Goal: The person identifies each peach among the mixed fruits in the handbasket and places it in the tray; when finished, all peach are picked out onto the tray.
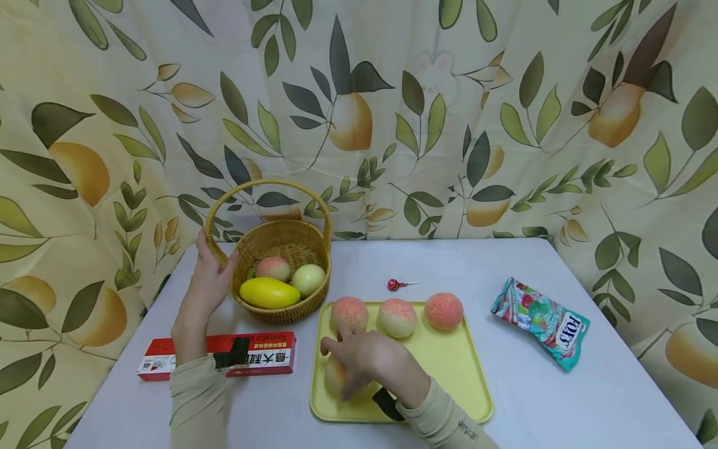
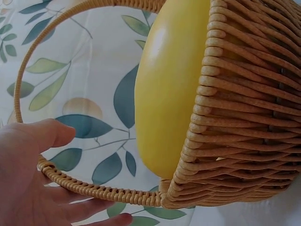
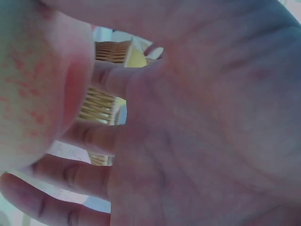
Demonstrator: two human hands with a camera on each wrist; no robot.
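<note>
My left hand (image 1: pixel 210 280) holds the wicker basket (image 1: pixel 305 305) by the left side of its handle (image 2: pixel 103 192). The thumb lies inside the loop and the fingers behind it. In the basket are a yellow oblong fruit (image 1: pixel 269 293), a pink peach (image 1: pixel 273 268) and a pale green round fruit (image 1: pixel 308 279). My right hand (image 1: pixel 373 358) reaches over the yellow tray (image 1: pixel 449 374), thumb and fingers around a peach (image 3: pixel 33 89) at its near left. That peach (image 1: pixel 335 376) is partly hidden by the hand. Three more peaches (image 1: pixel 397 318) line the tray's far side.
A red spaghetti box (image 1: pixel 263 352) lies in front of the basket, partly behind the left forearm. A red lollipop (image 1: pixel 394 284) lies beyond the tray. To the right is a teal Fox's candy bag (image 1: pixel 541 321). A patterned curtain (image 1: pixel 359 125) hangs behind the white table (image 1: pixel 606 399).
</note>
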